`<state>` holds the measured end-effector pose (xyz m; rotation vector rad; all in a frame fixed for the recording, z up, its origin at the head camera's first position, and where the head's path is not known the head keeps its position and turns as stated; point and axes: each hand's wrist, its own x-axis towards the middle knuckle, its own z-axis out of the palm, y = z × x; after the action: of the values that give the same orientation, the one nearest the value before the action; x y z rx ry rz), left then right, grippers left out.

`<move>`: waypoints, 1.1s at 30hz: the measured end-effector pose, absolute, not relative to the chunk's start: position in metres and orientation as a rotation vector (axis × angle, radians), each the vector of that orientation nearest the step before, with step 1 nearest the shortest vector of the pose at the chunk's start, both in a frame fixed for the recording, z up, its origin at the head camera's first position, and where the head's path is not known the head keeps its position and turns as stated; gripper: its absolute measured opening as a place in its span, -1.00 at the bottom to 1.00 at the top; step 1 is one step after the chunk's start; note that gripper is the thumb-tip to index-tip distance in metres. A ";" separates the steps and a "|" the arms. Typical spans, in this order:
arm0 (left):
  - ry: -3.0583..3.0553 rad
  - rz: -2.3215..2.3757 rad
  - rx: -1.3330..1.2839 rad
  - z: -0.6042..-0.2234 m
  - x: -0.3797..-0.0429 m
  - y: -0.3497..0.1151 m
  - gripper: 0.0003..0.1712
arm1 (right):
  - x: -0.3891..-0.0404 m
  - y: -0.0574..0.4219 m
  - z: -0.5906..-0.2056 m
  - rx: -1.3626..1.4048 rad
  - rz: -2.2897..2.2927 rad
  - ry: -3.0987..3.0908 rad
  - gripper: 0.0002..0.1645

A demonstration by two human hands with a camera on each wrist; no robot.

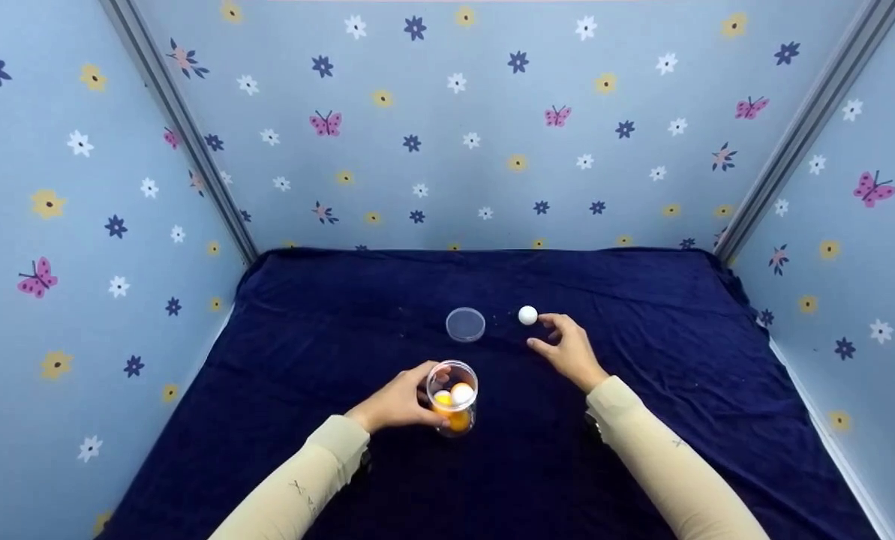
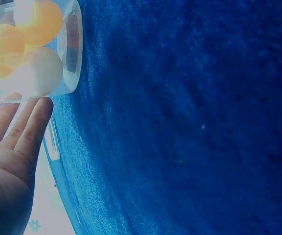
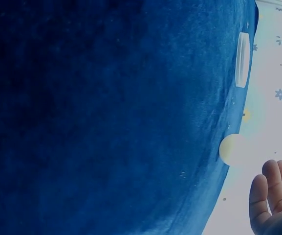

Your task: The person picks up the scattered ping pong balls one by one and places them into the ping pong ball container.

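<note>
My left hand [image 1: 403, 399] grips a clear plastic jar [image 1: 471, 420] from its left side, thumb in front and fingers behind. Inside the jar lie several orange and white balls, such as an orange ball [image 2: 39, 22] and a white ball [image 2: 45, 71]. A single white ball [image 1: 527, 315] sits on the dark blue cloth, farther back and to the right. Beside that ball is my right hand [image 1: 569, 352], thumb and fingers spread apart with nothing between them; its fingertips are right at the ball's right side in the head view.
A round clear lid [image 1: 465, 325] lies flat on the cloth behind the jar, left of the loose ball. The dark blue cloth [image 1: 327, 315] covers the table and is wrinkled at the right. Flower-patterned walls [image 1: 485, 112] enclose the back and both sides.
</note>
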<state>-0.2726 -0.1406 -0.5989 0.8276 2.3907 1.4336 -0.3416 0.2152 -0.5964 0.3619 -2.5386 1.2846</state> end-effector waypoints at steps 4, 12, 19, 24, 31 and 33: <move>2.385 1.439 0.825 -0.599 -0.271 -0.140 -0.01 | -0.345 0.215 -0.602 0.311 1.313 -2.552 -0.38; 2.379 1.455 0.831 -0.600 -0.271 -0.140 -0.02 | -0.350 0.213 -0.609 0.221 1.350 -2.585 -0.32; 2.381 1.444 0.848 -0.600 -0.274 -0.141 -0.01 | -0.357 0.213 -0.608 0.194 1.350 -2.605 -0.27; 2.390 1.435 0.872 -0.601 -0.275 -0.141 -0.02 | -0.360 0.214 -0.609 0.181 1.365 -2.615 -0.27; 2.390 1.439 0.872 -0.601 -0.275 -0.140 -0.02 | -0.366 0.215 -0.611 0.166 1.379 -2.637 -0.23; 2.386 1.441 0.867 -0.600 -0.275 -0.140 -0.02 | -0.368 0.216 -0.611 0.173 1.376 -2.651 -0.22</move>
<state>-0.2748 -0.1400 -0.6005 0.8671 2.3861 1.4415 -0.3684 0.2156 -0.6111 0.1731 -2.6509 1.3763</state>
